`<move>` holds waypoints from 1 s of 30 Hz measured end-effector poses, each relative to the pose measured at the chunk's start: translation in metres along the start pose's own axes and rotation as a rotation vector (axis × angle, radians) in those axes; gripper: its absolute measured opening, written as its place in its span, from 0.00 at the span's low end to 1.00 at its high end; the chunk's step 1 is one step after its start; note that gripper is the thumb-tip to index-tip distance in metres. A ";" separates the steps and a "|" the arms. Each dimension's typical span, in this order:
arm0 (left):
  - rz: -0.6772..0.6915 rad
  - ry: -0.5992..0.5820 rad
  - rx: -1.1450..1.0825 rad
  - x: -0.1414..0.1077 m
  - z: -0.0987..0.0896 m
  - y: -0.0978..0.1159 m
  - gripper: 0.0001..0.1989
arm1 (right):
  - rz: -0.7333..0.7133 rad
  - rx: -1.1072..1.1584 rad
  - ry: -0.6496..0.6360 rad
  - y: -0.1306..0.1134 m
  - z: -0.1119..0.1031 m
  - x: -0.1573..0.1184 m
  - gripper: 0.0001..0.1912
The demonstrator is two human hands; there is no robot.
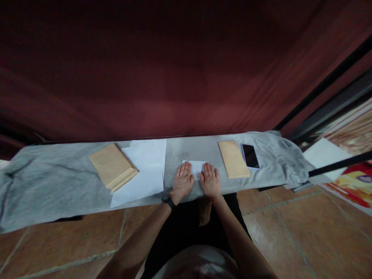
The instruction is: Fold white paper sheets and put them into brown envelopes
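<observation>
A small white folded paper (196, 165) lies on the grey cloth in front of me. Flat on its left end rests my left hand (183, 181), fingers stretched out, with a dark band on the wrist. My right hand (210, 181) lies flat on the paper's right end, its fingers also extended. Both palms face down, and part of the paper is hidden under them. To the right of my right hand is a brown envelope stack (234, 159). White sheets (148, 166) lie to the left of my left hand.
Brown envelopes (113, 166) overlap the white sheets on the left. A phone (250, 156) lies at the right. The narrow bench is covered by a grey cloth (58, 182), with a dark red panel (162, 85) behind it. Tiled floor (279, 232) shows below.
</observation>
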State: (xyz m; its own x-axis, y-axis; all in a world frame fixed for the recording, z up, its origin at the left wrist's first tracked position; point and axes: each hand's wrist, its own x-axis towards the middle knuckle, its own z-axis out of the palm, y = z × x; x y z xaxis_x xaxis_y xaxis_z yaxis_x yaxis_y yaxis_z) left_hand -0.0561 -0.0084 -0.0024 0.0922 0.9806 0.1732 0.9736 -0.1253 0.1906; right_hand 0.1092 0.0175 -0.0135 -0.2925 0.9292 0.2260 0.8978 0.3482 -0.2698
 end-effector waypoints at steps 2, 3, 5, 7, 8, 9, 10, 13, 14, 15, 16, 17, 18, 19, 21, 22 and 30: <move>-0.025 0.010 0.002 0.002 -0.001 -0.002 0.30 | 0.008 0.002 0.004 -0.001 0.000 0.000 0.29; -0.037 0.017 0.003 0.003 -0.001 -0.002 0.30 | 0.012 0.004 0.005 -0.001 0.000 0.000 0.29; -0.051 0.030 0.003 0.006 -0.001 -0.002 0.30 | 0.017 0.005 0.002 -0.002 0.000 0.000 0.28; -0.032 0.035 -0.015 0.010 -0.001 0.003 0.29 | 0.019 0.000 -0.007 -0.002 -0.001 0.001 0.29; -0.004 0.029 -0.029 0.012 -0.001 0.007 0.29 | 0.020 -0.005 -0.015 -0.002 -0.001 0.000 0.29; 0.034 0.016 -0.048 0.015 0.000 0.012 0.29 | 0.019 -0.011 -0.025 -0.002 -0.002 0.000 0.29; 0.077 -0.005 -0.068 0.018 0.000 0.017 0.28 | 0.017 -0.018 -0.036 -0.003 -0.003 0.000 0.29; 0.165 -0.074 -0.120 0.028 0.003 0.033 0.27 | 0.006 -0.038 -0.067 -0.004 -0.007 -0.001 0.31; 0.169 -0.087 -0.130 0.030 0.004 0.036 0.28 | 0.004 -0.046 -0.074 -0.004 -0.007 -0.001 0.32; 0.164 -0.092 -0.135 0.033 0.005 0.039 0.28 | 0.004 -0.052 -0.078 -0.005 -0.008 -0.001 0.33; 0.155 -0.089 -0.135 0.034 0.006 0.040 0.29 | 0.007 -0.057 -0.079 -0.005 -0.008 0.000 0.34; 0.147 -0.083 -0.132 0.035 0.007 0.040 0.30 | 0.010 -0.059 -0.080 -0.005 -0.008 0.000 0.34; 0.142 -0.074 -0.127 0.036 0.009 0.039 0.30 | 0.014 -0.059 -0.081 -0.006 -0.007 0.000 0.34; 0.140 -0.065 -0.120 0.036 0.009 0.037 0.31 | 0.017 -0.056 -0.081 -0.006 -0.007 0.001 0.33; 0.134 -0.051 -0.101 0.035 0.011 0.033 0.31 | 0.021 -0.046 -0.080 -0.006 -0.006 0.001 0.31; 0.127 -0.047 -0.090 0.035 0.011 0.030 0.31 | 0.023 -0.040 -0.076 -0.006 -0.006 0.001 0.31; 0.049 -0.044 0.010 0.028 0.004 0.017 0.31 | 0.019 -0.017 0.006 -0.006 -0.004 0.001 0.28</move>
State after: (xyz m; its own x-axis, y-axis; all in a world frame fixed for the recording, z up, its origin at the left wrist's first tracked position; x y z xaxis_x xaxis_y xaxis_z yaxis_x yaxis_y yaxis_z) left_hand -0.0361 0.0180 0.0016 0.1491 0.9790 0.1394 0.9696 -0.1723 0.1735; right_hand 0.1053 0.0162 -0.0076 -0.2734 0.9349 0.2261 0.9088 0.3281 -0.2578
